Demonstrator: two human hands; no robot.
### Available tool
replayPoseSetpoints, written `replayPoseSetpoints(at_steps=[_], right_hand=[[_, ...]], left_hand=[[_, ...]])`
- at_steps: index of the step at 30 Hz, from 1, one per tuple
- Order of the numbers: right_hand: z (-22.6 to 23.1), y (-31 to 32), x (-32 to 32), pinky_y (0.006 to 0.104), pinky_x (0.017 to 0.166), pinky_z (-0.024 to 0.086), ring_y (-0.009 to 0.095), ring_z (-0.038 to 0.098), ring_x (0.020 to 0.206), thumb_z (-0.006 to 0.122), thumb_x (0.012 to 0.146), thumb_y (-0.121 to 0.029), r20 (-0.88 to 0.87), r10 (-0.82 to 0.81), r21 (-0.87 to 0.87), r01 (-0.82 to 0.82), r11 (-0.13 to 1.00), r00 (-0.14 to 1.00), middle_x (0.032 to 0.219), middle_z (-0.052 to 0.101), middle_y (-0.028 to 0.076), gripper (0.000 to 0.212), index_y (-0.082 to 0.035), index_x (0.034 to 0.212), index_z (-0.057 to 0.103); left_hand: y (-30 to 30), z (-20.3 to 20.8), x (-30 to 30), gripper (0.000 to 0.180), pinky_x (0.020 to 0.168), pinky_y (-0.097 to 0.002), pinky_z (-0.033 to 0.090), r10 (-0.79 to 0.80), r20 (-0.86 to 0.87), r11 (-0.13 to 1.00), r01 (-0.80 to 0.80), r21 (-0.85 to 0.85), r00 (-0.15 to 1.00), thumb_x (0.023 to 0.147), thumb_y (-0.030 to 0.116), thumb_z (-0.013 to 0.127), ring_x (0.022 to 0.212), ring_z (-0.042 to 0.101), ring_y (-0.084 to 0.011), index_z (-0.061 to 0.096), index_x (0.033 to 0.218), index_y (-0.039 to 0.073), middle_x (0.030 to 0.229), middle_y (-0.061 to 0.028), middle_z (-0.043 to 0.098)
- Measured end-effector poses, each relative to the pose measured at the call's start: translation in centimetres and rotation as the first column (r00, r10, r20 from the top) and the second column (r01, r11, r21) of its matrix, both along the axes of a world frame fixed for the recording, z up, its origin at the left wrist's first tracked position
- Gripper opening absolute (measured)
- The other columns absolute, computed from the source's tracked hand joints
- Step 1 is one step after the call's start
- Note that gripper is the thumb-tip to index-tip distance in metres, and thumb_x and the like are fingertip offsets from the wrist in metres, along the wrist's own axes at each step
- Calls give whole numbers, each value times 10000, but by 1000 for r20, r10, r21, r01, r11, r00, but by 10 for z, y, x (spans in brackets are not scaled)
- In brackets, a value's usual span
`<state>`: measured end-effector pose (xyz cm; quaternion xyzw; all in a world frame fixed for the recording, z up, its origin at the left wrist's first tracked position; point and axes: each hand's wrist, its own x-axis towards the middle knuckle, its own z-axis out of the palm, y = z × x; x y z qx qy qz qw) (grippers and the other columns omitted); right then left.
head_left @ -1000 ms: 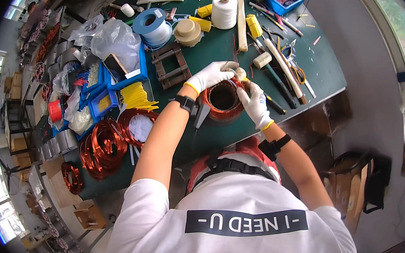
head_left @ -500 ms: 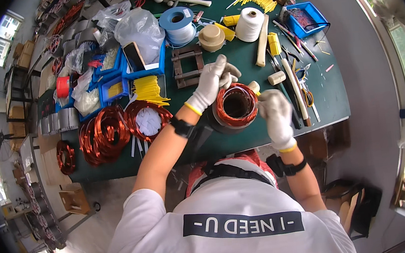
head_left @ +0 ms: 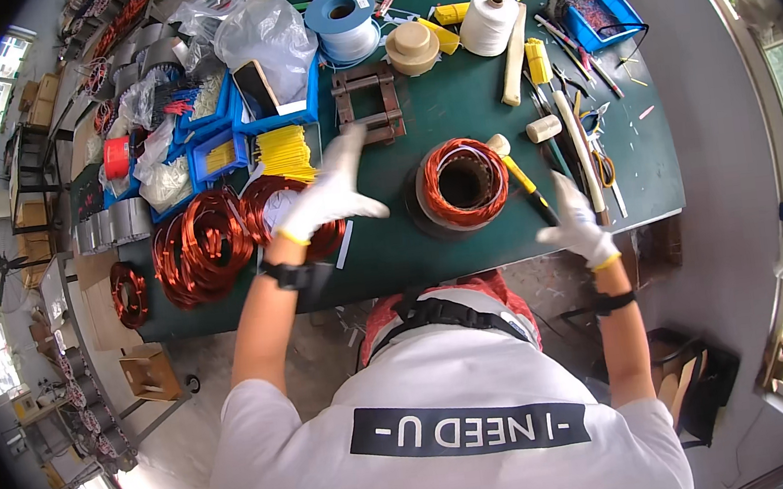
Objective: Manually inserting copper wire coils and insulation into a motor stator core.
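A motor stator [head_left: 496, 177] wound with red-brown copper wire stands upright near the table's front edge. Both my white-gloved hands are apart from it. My left hand [head_left: 335, 191], slightly blurred, is open to its left, thumb and fingers spread, in front of a copper wire coil [head_left: 257, 207] with white paper slips in it. My right hand [head_left: 581, 228] is open at the table's right front, fingers stretched, holding nothing. Nearest to it lies a hammer [head_left: 523, 179] with a pale head and a yellow and black handle. More copper coils [head_left: 204, 251] lie at the left.
Blue bins [head_left: 276, 122] with plastic bags stand back left, beside yellow sleeves [head_left: 285, 155]. A metal frame [head_left: 394, 123], a blue wire spool [head_left: 312, 12], a white thread cone [head_left: 488, 26] and a wooden stick [head_left: 515, 61] lie farther back. Scissors [head_left: 604, 167] and other tools are at the right.
Both hands have drawn away from the stator, the left one leftward and the right one outward and to the right. Their fingers have spread, and the hammer now shows fully.
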<state>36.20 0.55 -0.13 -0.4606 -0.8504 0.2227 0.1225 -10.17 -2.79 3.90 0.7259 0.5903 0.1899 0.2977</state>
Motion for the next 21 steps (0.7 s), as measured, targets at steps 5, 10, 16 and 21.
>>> replayPoseSetpoints(at_steps=[5,10,16,21], right_hand=[[21,36,-104,496,1151,270,454,325,1378,839,411,-694,14,95,171,-96,981,995,1478,367,264,1407,23,1483,278],[15,14,-155,480,1136,268,358,353,1388,667,830,-384,-917,-258,-352,-312,883,304,1424,454,191,673,-83,1396,463],[43,-8,-163,503,1108,291,369,437,1301,623,789,-322,-386,155,223,-71,972,910,1298,578,142,320,-137,1045,676],[68,-20,-152,435,971,456,382,584,1129,620,808,-159,-433,51,205,43,978,900,1258,606,158,298,-38,1079,651]], left_hand=[[63,31,107,1316,1208,-449,172,-276,131,960,280,-11,952,514,455,889,1486,140,-396,161,1548,91,1561,-272,213],[48,53,171,746,997,-440,397,-370,336,913,272,304,866,743,281,795,1134,562,-299,482,1410,169,1111,-127,638],[-16,64,209,263,846,-434,441,-275,423,829,-9,559,863,867,262,695,829,599,-354,703,1116,175,788,-135,602],[-19,89,153,915,1016,-472,343,-551,396,779,281,561,735,689,452,827,1102,521,-368,433,1427,82,1163,-141,545]])
